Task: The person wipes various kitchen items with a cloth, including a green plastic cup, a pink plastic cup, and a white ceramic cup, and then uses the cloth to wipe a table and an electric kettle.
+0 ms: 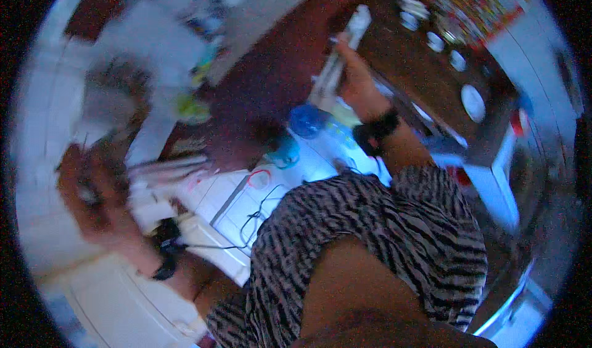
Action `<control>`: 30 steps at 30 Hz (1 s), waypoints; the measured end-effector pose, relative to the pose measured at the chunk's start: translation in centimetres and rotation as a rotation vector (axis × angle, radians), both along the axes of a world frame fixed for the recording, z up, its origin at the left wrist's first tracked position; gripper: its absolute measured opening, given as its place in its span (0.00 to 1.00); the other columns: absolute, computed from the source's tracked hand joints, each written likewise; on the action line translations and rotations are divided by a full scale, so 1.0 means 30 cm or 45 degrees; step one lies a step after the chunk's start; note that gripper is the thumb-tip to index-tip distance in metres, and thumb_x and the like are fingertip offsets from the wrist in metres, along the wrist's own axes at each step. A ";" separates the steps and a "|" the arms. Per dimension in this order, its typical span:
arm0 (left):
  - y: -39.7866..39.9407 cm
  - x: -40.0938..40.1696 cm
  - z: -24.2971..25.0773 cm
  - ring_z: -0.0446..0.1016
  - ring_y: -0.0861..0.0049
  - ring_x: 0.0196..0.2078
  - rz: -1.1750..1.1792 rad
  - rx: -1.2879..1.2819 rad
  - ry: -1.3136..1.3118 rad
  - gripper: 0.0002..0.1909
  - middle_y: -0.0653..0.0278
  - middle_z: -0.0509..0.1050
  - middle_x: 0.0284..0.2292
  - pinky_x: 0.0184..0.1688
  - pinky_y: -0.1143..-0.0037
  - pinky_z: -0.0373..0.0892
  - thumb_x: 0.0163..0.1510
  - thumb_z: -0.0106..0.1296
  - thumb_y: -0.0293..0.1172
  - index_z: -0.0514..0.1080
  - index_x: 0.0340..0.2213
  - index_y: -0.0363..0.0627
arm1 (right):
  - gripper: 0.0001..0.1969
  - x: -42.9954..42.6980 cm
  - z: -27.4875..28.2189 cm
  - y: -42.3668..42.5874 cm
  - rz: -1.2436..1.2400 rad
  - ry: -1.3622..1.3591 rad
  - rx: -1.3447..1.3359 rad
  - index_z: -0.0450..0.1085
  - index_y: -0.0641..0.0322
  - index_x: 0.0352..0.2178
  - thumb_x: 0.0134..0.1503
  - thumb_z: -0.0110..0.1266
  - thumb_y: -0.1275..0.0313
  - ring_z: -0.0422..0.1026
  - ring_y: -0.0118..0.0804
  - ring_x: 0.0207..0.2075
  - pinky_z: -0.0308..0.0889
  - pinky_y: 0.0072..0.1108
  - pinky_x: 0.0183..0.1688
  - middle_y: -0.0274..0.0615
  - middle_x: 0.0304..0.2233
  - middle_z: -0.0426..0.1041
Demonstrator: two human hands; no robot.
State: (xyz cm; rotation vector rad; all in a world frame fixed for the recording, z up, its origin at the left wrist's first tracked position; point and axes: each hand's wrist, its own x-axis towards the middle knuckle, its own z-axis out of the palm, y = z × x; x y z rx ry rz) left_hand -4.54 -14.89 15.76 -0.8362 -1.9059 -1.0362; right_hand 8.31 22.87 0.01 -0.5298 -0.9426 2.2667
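Observation:
My right hand (pixel 360 82) grips a long, narrow pale object (pixel 358 24), which extends above and below the fingers. Blur keeps me from telling exactly what it is. At the left, my left hand (pixel 95 195) is raised over a pale surface with its fingers bent. A small greyish spot shows between those fingers, but I cannot tell whether it is something held. Both wrists wear dark bands. Under my right forearm are a blue round object (pixel 305 120) and a teal item (pixel 283 151).
White plates or bowls (pixel 472 103) line a dark brown surface (pixel 407 66). A colourful patterned sheet (pixel 476 10) lies beyond. A dark cable (pixel 249 216) trails over white tiles (pixel 231 197). Yellow-green items (pixel 192 107) stand left of a dark red panel (pixel 245 84).

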 end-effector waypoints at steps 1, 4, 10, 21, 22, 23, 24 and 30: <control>0.031 -0.102 0.009 0.70 0.72 0.49 0.032 -0.001 -0.249 0.19 0.61 0.73 0.47 0.51 0.73 0.67 0.58 0.53 0.29 0.70 0.51 0.43 | 0.19 -0.011 -0.039 0.050 -0.080 -0.075 -0.042 0.68 0.52 0.35 0.55 0.57 0.49 0.70 0.37 0.30 0.70 0.38 0.39 0.34 0.28 0.69; 0.020 -0.413 -0.023 0.72 0.71 0.46 -0.184 -0.236 -0.568 0.24 0.55 0.73 0.46 0.49 0.73 0.69 0.58 0.51 0.26 0.63 0.56 0.43 | 0.17 0.039 -0.145 0.159 -0.150 -0.006 -0.206 0.70 0.50 0.33 0.53 0.60 0.51 0.70 0.36 0.31 0.69 0.32 0.39 0.36 0.28 0.71; 0.076 -0.678 -0.028 0.75 0.64 0.45 -0.153 -0.551 -0.434 0.21 0.51 0.75 0.44 0.47 0.70 0.69 0.58 0.52 0.33 0.66 0.52 0.40 | 0.13 0.486 -0.880 0.780 -0.664 -0.385 0.418 0.69 0.56 0.37 0.51 0.58 0.65 0.72 0.46 0.36 0.69 0.34 0.43 0.43 0.33 0.73; -0.067 -0.648 -0.003 0.75 0.69 0.38 0.506 -0.887 -0.156 0.17 0.55 0.77 0.37 0.41 0.69 0.71 0.54 0.57 0.32 0.70 0.43 0.36 | 0.29 0.663 -0.641 0.748 -0.225 -2.071 1.293 0.61 0.60 0.55 0.52 0.56 0.63 0.69 0.47 0.50 0.64 0.36 0.53 0.47 0.49 0.71; -0.069 -0.653 -0.011 0.75 0.69 0.38 0.468 -0.836 -0.149 0.17 0.55 0.77 0.37 0.41 0.69 0.71 0.54 0.57 0.32 0.70 0.43 0.36 | 0.28 0.676 -0.647 0.753 -0.241 -2.084 1.284 0.62 0.60 0.54 0.53 0.56 0.63 0.69 0.47 0.50 0.64 0.35 0.53 0.47 0.49 0.71; -0.080 -0.658 -0.015 0.75 0.69 0.37 0.412 -0.780 -0.149 0.17 0.55 0.77 0.37 0.40 0.69 0.71 0.54 0.57 0.32 0.70 0.43 0.36 | 0.28 0.683 -0.652 0.763 -0.253 -2.090 1.280 0.62 0.60 0.54 0.53 0.56 0.63 0.69 0.47 0.50 0.64 0.35 0.53 0.47 0.49 0.71; -0.110 -0.665 -0.028 0.75 0.69 0.37 0.374 -0.727 -0.165 0.17 0.54 0.77 0.37 0.40 0.70 0.71 0.54 0.57 0.32 0.71 0.43 0.36 | 0.27 0.684 -0.652 0.768 -0.260 -2.092 1.291 0.62 0.60 0.54 0.53 0.56 0.63 0.69 0.46 0.50 0.64 0.35 0.52 0.46 0.49 0.71; -0.264 -0.677 -0.100 0.76 0.70 0.35 0.279 -0.531 -0.243 0.18 0.53 0.78 0.36 0.39 0.70 0.72 0.52 0.59 0.34 0.72 0.41 0.36 | 0.25 0.656 -0.733 0.813 -0.227 -2.045 1.422 0.64 0.60 0.52 0.54 0.55 0.62 0.70 0.44 0.48 0.65 0.33 0.51 0.45 0.47 0.71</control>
